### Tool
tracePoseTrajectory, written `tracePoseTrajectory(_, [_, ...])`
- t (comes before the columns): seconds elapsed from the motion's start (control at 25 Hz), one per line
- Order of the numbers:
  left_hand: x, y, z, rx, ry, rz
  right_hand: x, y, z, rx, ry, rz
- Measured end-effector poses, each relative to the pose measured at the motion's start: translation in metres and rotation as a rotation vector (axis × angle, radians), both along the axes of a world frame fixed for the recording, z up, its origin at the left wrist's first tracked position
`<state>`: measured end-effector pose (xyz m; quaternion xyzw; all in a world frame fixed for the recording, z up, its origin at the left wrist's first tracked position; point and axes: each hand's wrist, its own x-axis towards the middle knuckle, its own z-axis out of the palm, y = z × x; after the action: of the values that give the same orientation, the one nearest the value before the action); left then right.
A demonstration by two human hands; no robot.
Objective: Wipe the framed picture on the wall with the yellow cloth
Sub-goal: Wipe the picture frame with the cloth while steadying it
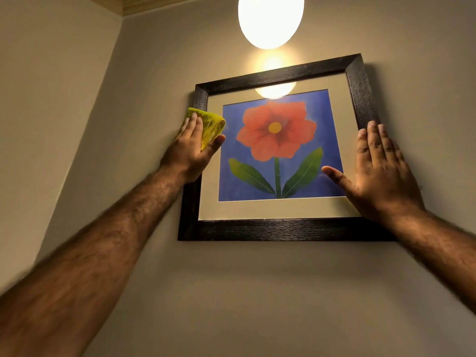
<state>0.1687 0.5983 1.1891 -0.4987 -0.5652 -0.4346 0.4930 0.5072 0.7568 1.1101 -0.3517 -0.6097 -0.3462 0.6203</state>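
A framed picture point(280, 229) with a dark wooden frame hangs on the beige wall; it shows a red flower on a blue ground inside a cream mat. My left hand point(192, 148) presses a folded yellow cloth point(211, 122) against the frame's left side, about halfway up, and the cloth reaches onto the mat. My right hand point(378, 171) lies flat and open against the frame's right side, fingers pointing up, thumb spread over the blue print's lower right corner.
A glowing oval wall lamp point(270, 20) sits just above the frame, and its glare reflects in the glass near the top. A side wall point(51, 99) meets this wall in a corner at the left. Ceiling moulding point(123, 6) runs along the top.
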Motion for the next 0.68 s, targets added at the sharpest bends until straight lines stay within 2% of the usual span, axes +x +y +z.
tracePoseTrajectory(0.44, [0.002,-0.011,-0.190,-0.056,0.028,-0.036,-0.001,0.002,-0.001,0.010,0.009,0.009])
tracePoseTrajectory(0.56, [-0.001,-0.014,-0.180,-0.071,0.049,-0.014,-0.002,0.001,-0.001,0.004,0.012,0.004])
tracePoseTrajectory(0.68, [0.002,-0.014,-0.111,-0.040,0.024,-0.020,-0.002,0.001,-0.001,0.006,0.011,-0.006])
